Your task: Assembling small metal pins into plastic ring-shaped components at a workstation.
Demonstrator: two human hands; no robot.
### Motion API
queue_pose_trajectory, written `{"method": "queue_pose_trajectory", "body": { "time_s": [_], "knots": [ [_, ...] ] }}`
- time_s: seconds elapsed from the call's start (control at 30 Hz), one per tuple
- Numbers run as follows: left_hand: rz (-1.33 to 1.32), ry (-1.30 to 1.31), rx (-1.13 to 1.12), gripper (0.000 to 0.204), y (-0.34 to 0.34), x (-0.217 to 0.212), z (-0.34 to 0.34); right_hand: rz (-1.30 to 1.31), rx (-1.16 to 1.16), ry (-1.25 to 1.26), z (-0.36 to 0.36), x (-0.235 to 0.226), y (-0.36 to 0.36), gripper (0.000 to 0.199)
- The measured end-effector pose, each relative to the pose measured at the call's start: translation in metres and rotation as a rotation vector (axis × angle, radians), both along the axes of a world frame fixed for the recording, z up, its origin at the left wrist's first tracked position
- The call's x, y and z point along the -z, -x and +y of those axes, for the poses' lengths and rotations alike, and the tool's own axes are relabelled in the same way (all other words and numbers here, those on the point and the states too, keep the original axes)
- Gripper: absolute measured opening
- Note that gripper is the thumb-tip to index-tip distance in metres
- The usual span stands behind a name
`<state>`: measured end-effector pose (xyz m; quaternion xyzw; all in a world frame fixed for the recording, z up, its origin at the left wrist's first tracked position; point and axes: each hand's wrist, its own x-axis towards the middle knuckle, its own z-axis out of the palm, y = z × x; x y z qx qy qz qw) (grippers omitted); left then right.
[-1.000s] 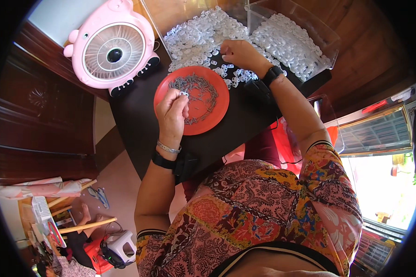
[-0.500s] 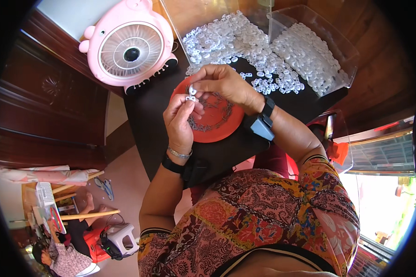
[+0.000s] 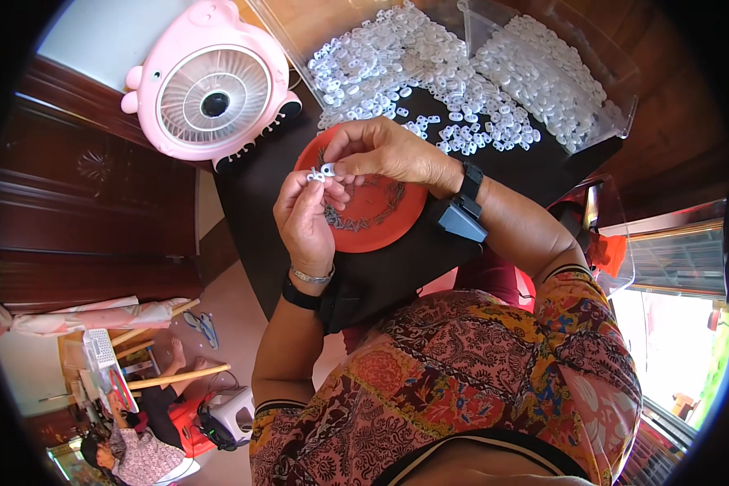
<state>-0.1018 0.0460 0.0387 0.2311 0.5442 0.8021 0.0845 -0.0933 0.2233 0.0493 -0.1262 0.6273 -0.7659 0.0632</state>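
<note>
My left hand (image 3: 306, 217) and my right hand (image 3: 385, 151) meet above a round red plate (image 3: 385, 219) on a black table (image 3: 397, 267). Together their fingertips pinch small white plastic pieces (image 3: 320, 172), held just over the plate's left rim. A silver bracelet and a black band circle my left wrist; a black watch and a grey-blue device sit on my right wrist. Beyond the plate lies a big heap of the same white plastic pieces (image 3: 405, 73).
A pink fan (image 3: 211, 93) stands at the table's far left corner. A clear plastic bin (image 3: 559, 73) holding more white pieces sits at the far right. Dark wooden furniture (image 3: 81, 194) is to the left. Another person (image 3: 138, 454) sits on the floor below left.
My right hand came back from the heap of white pieces to my left hand. Both hands now hold the small pieces together over the plate.
</note>
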Motion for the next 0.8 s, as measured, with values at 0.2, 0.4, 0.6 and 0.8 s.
{"method": "queue_pose_trajectory", "body": {
  "time_s": [0.2,0.4,0.6,0.8],
  "knots": [
    [-0.034,0.155,-0.099,0.015,-0.003,0.003,-0.001,0.016,0.056,0.001,0.001,-0.008,-0.003,0.016],
    [-0.065,0.192,-0.107,0.014,-0.001,0.003,-0.001,0.011,0.084,-0.001,0.000,-0.010,-0.005,0.015],
    [-0.067,0.215,-0.074,0.013,-0.002,0.003,-0.001,0.043,0.062,-0.005,0.000,-0.008,-0.005,0.015],
    [-0.093,0.199,-0.058,0.012,-0.002,0.003,-0.001,0.076,0.090,-0.047,-0.002,-0.009,-0.005,0.016]
  ]
}}
